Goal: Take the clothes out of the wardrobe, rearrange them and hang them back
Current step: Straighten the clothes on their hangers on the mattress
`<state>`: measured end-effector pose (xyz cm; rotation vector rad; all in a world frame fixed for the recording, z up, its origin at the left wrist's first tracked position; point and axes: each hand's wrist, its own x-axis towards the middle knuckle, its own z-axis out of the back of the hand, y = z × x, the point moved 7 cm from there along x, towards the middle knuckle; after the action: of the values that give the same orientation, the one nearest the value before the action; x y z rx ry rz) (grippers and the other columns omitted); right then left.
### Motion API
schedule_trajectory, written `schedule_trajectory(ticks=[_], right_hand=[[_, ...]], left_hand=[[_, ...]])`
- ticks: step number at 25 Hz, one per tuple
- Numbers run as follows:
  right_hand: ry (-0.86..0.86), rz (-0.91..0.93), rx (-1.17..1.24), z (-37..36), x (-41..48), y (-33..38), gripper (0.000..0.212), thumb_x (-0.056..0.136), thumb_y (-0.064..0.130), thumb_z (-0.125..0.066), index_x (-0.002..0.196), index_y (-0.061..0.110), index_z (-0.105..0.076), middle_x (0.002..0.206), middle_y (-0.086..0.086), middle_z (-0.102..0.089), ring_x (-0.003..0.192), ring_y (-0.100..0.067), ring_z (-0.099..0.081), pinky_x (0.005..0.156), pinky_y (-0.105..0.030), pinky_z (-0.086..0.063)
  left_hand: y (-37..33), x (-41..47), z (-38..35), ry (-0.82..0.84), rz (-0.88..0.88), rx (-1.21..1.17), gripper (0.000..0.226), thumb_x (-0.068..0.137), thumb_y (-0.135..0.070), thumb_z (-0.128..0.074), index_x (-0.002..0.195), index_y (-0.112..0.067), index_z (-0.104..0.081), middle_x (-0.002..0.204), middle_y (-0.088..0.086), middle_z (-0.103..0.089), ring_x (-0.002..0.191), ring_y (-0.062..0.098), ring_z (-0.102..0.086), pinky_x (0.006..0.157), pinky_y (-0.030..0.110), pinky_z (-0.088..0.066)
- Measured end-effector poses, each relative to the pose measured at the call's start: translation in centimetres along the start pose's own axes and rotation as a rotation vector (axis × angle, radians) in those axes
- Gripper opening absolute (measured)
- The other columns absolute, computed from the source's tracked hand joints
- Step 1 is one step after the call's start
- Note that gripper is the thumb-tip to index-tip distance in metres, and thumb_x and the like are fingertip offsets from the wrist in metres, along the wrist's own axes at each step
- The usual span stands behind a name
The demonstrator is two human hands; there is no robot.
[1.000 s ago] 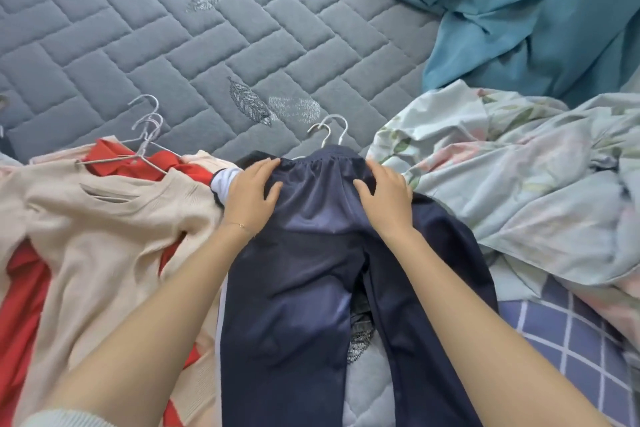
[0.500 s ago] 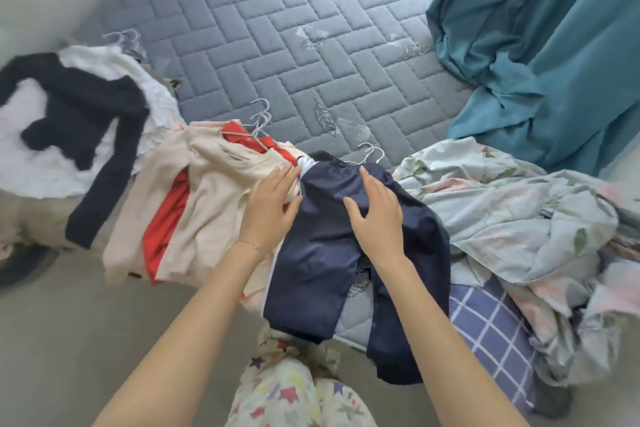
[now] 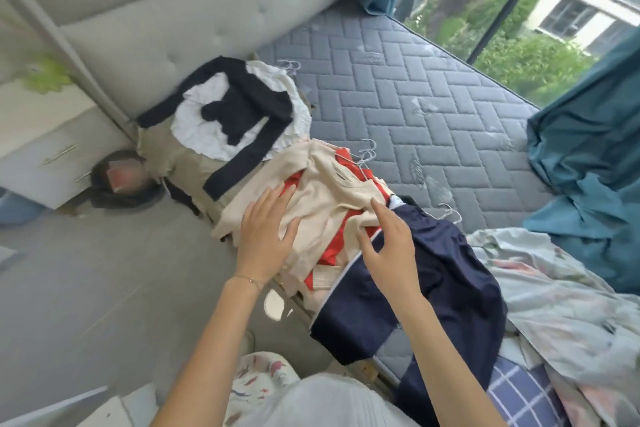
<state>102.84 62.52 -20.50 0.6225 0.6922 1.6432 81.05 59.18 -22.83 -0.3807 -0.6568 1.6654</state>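
Piled along the near edge of the mattress (image 3: 398,97): a beige sweater (image 3: 325,191) over a red garment (image 3: 332,248), navy trousers (image 3: 436,274) just beside, wire hanger hooks (image 3: 367,155) pointing toward the mattress's middle. Left hand (image 3: 266,239) flat and spread on the sweater, right hand (image 3: 388,248) loosely open where sweater meets trousers, gripping nothing. Likely soft, light and limp, prone to slipping off hangers; best lifted by the hooks or shoulders, not mid-cloth.

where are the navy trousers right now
In the head view the navy trousers lie right of centre, draped over the mattress edge, between the beige sweater on the left and the floral sheet on the right.
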Motion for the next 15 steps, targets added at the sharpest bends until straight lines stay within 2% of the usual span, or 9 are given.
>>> schedule_trajectory(ticks=[3, 5, 9, 15], right_hand=[[0.073, 0.054, -0.014, -5.7, 0.8, 5.6, 0.053, 0.091, 0.019, -0.062, 0.142, 0.015, -0.048, 0.143, 0.001, -0.050, 0.136, -0.018, -0.040, 0.113, -0.043, -0.033], [0.098, 0.066, -0.036, -9.9, 1.2, 9.2, 0.054, 0.091, 0.020, -0.064, 0.142, 0.016, -0.047, 0.144, 0.001, -0.049, 0.137, -0.019, -0.038, 0.114, -0.041, -0.031], [0.151, 0.097, -0.056, -17.9, 2.0, 16.1, 0.053, 0.091, 0.022, -0.064, 0.142, 0.018, -0.047, 0.143, 0.001, -0.050, 0.136, -0.020, -0.039, 0.113, -0.043, -0.031], [0.183, 0.155, -0.113, -25.5, 6.0, 23.6, 0.056, 0.090, 0.024, -0.063, 0.144, 0.024, -0.045, 0.139, 0.002, -0.053, 0.133, -0.019, -0.040, 0.112, -0.038, -0.032]], left_hand=[[5.9, -0.5, 4.9, -0.014, 0.060, 0.003, 0.050, 0.099, -0.032, -0.048, 0.148, -0.027, -0.036, 0.157, -0.007, -0.028, 0.147, 0.012, -0.016, 0.117, 0.029, -0.004], [10.0, -0.8, 8.2, -0.005, 0.080, -0.007, 0.051, 0.099, -0.032, -0.047, 0.148, -0.029, -0.034, 0.158, -0.008, -0.025, 0.147, 0.011, -0.014, 0.118, 0.030, -0.002], [17.6, -0.7, 13.9, -0.010, 0.120, -0.020, 0.051, 0.100, -0.033, -0.046, 0.148, -0.029, -0.033, 0.157, -0.008, -0.026, 0.147, 0.010, -0.013, 0.121, 0.039, -0.009], [26.1, 2.1, 18.9, -0.073, 0.201, -0.044, 0.050, 0.099, -0.030, -0.049, 0.147, -0.022, -0.037, 0.155, -0.003, -0.032, 0.146, 0.016, -0.021, 0.118, 0.037, -0.016]])
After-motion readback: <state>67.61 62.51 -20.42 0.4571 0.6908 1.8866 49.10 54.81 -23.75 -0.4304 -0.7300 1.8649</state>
